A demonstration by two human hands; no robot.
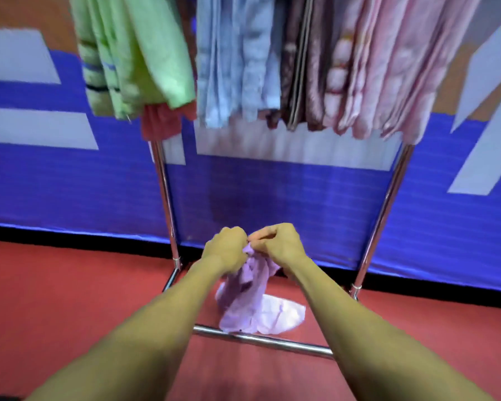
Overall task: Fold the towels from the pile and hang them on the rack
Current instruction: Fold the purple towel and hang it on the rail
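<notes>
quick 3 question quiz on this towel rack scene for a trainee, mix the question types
1. True or false: both hands grip the lilac towel at its top edge.
2. Which hanging towels are nearest the rack's left end? A green B pink C light blue
3. Fill in: the lilac towel's lower end hangs just above the rack's ____ bar.

Key
1. True: left hand and right hand pinch it close together.
2. A, the green towels.
3. Bottom: the bottom bar.
</notes>
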